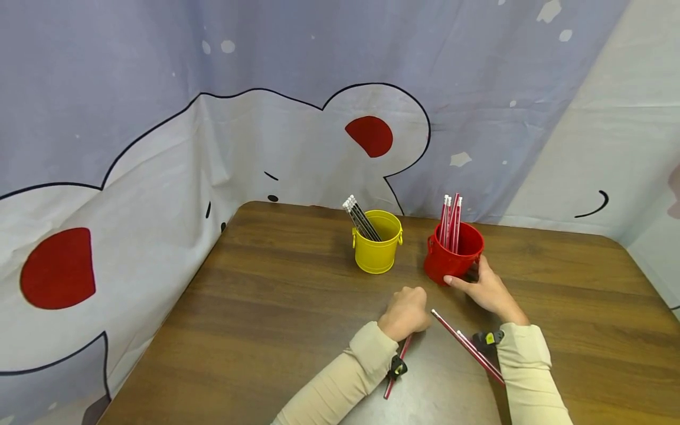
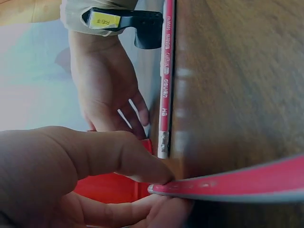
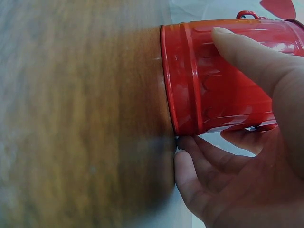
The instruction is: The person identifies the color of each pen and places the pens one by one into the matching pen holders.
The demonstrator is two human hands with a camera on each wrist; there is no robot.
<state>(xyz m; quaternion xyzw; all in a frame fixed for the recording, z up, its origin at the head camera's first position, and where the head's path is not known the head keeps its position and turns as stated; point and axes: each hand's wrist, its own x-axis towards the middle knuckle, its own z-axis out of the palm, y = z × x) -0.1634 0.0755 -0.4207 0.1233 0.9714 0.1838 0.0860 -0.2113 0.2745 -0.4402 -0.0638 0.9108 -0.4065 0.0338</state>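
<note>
My left hand pinches a red pencil between thumb and fingers, near its eraser end. The pencil's other end points back under the left wrist. My right hand holds a small red bucket, thumb against its near wall and fingers at its right side, low by the base in the right wrist view. Several red pencils stand in that bucket, white eraser ends up. Between the two forearms, two more red pencils lie side by side on the wood, slanting toward the right wrist.
A yellow bucket stands left of the red one, with several black pencils leaning to its left side. Behind the wooden table hangs a printed cloth, which also runs along the left edge.
</note>
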